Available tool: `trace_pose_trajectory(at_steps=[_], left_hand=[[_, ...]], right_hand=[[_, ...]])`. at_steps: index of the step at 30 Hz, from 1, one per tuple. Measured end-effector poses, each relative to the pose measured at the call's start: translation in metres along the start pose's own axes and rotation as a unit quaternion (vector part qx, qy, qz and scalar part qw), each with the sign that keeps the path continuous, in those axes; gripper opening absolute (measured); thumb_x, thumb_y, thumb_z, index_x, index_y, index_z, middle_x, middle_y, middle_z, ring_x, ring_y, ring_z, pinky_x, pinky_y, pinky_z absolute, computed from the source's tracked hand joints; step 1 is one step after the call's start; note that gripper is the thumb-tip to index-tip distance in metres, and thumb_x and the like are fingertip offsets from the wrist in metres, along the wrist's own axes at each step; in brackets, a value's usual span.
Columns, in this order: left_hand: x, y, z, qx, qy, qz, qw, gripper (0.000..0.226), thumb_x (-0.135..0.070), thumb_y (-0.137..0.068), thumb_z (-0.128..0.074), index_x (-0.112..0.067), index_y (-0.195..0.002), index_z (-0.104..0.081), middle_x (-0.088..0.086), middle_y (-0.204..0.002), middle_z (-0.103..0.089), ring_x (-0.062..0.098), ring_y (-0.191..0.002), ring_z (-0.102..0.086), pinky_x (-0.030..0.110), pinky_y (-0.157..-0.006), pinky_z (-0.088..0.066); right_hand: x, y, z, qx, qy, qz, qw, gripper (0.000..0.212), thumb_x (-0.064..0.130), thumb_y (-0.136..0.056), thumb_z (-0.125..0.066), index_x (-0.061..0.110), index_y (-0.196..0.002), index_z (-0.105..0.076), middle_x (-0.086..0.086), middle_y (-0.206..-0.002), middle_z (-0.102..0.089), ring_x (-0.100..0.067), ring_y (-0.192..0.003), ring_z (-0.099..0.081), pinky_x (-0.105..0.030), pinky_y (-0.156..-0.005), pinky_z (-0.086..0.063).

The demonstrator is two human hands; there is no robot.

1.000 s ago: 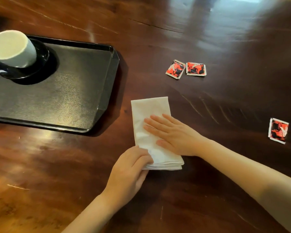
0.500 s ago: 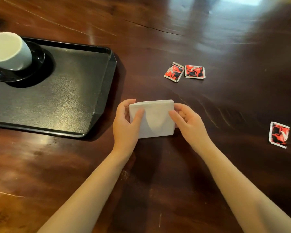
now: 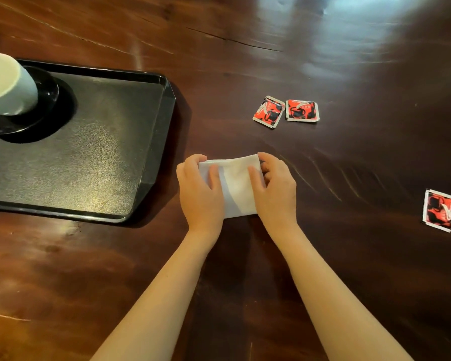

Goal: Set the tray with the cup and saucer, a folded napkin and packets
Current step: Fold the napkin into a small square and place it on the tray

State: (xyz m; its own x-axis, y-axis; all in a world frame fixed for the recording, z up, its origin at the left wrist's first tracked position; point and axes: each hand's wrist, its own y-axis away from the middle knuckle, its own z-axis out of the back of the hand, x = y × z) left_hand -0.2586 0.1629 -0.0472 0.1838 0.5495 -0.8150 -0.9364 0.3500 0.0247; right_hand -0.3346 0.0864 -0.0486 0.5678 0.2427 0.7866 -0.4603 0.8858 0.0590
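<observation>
A white napkin point(image 3: 235, 186), folded into a small rectangle, lies on the wooden table right of the tray. My left hand point(image 3: 199, 190) grips its left edge and my right hand point(image 3: 276, 190) grips its right edge, thumbs on top. The black tray point(image 3: 110, 157) sits at the left. On its far left corner a white cup point(image 3: 5, 84) stands on a black saucer point(image 3: 46, 100). Two red packets point(image 3: 268, 112) point(image 3: 302, 110) lie side by side beyond the napkin. A third red packet point(image 3: 439, 210) lies at the far right.
The dark wooden table point(image 3: 323, 256) fills the view, with a long crack running across its far part. The tray's right half is bare.
The long napkin was folded in half into a short rectangle. Both hands moved from pressing it flat to holding its left and right edges.
</observation>
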Motion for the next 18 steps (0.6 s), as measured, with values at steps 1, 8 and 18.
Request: trace_pose_trajectory(at_steps=[1, 8, 18], left_hand=[[0.001, 0.000, -0.001, -0.004, -0.009, -0.003, 1.000, 0.022, -0.021, -0.093, -0.052, -0.012, -0.113, -0.052, 0.001, -0.108, -0.048, 0.005, -0.081, -0.043, -0.008, -0.064, -0.033], [0.001, 0.000, -0.007, -0.011, -0.059, -0.007, 0.998, 0.021, -0.025, -0.095, -0.050, -0.014, -0.112, -0.052, 0.004, -0.114, -0.050, 0.004, -0.082, -0.043, 0.003, -0.057, -0.029], [0.006, 0.001, -0.016, -0.054, -0.160, -0.094, 0.981, 0.013, -0.015, -0.090, -0.056, -0.006, -0.100, -0.055, 0.012, -0.098, -0.056, 0.015, -0.073, -0.047, 0.023, -0.054, -0.035]], right_hand=[[-0.002, 0.002, 0.004, -0.007, -0.021, -0.010, 1.000, 0.031, 0.023, -0.092, -0.051, 0.015, -0.122, -0.055, 0.005, -0.103, -0.059, -0.002, -0.085, -0.053, -0.002, -0.068, -0.041], [-0.023, 0.042, 0.034, 0.043, 0.008, -0.033, 0.999, 0.019, 0.027, -0.086, -0.061, 0.021, -0.105, -0.062, 0.012, -0.087, -0.061, -0.002, -0.081, -0.059, -0.009, -0.069, -0.047], [-0.022, 0.053, 0.021, -0.023, 0.047, -0.032, 0.998, 0.008, 0.015, -0.084, -0.064, 0.019, -0.092, -0.063, 0.008, -0.083, -0.059, -0.009, -0.079, -0.057, -0.014, -0.069, -0.047]])
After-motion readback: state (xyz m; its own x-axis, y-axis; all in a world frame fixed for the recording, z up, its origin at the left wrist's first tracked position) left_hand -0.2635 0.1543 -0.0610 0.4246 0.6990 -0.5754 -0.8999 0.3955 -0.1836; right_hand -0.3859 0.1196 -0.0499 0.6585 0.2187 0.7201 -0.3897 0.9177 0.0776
